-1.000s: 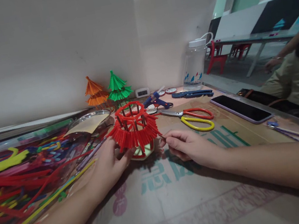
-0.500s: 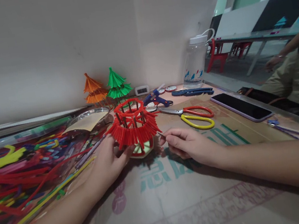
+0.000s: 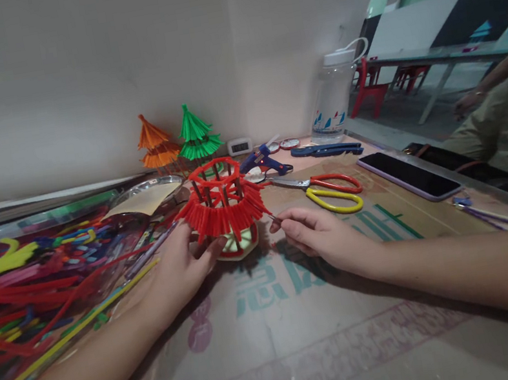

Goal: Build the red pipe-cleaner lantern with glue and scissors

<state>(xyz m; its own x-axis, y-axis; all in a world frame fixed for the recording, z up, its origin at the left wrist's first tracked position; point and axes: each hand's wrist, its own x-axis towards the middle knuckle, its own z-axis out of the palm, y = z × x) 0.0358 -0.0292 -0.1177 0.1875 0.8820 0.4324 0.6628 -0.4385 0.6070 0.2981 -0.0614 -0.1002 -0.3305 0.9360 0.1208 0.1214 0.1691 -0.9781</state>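
Note:
A red pavilion model (image 3: 226, 214) made of fuzzy stems, with brown posts and a pale base, stands in front of me. My left hand (image 3: 189, 254) grips its left side low down, thumb on the base and the other fingers partly hidden behind. At its right, my right hand (image 3: 308, 231) pinches a small thin brown stick (image 3: 275, 219) between thumb and fingertips. The stick's tip is close to the red fringe; I cannot tell whether they touch. Scissors (image 3: 327, 189) with red and yellow handles lie beyond my right hand.
Loose coloured stems (image 3: 22, 296) heap at the left. Behind stand an orange model (image 3: 157, 143), a green model (image 3: 196, 136), a glue gun (image 3: 263, 162), pliers (image 3: 325, 150) and a bottle (image 3: 333, 97). A phone (image 3: 409, 176) lies right; a person (image 3: 501, 114) is beyond the edge.
The red model now appears slightly tilted and turned. The stick in my right hand has come up nearer the fringe. The view has shifted slightly.

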